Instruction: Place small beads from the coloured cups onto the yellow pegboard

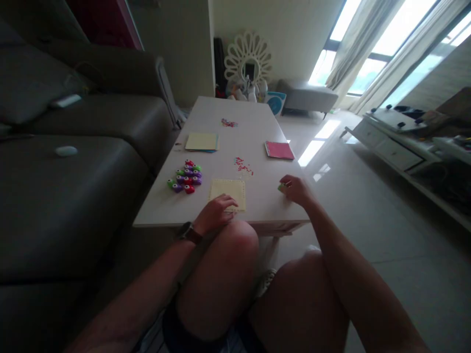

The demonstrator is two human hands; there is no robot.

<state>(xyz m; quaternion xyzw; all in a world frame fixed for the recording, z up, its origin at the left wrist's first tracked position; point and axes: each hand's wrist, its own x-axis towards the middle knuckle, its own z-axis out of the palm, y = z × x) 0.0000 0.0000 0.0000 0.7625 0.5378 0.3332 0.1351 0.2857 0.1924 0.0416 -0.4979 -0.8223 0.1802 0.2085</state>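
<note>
A pale yellow sheet of paper with small marks or holes along its edges lies near the table's front edge. Resting on its lower part is my left hand, fingers stretched out and holding nothing. At the table's right side, my right hand is closed around a small green craft punch, mostly hidden by the fingers. A group of similar red, purple and green craft punches stands left of the sheet. Tiny red paper bits are scattered just beyond the sheet.
On the white table are a stack of yellow and blue paper, a pink stack and a small colourful pile. A dark sofa flanks the left. My knees are close under the front edge.
</note>
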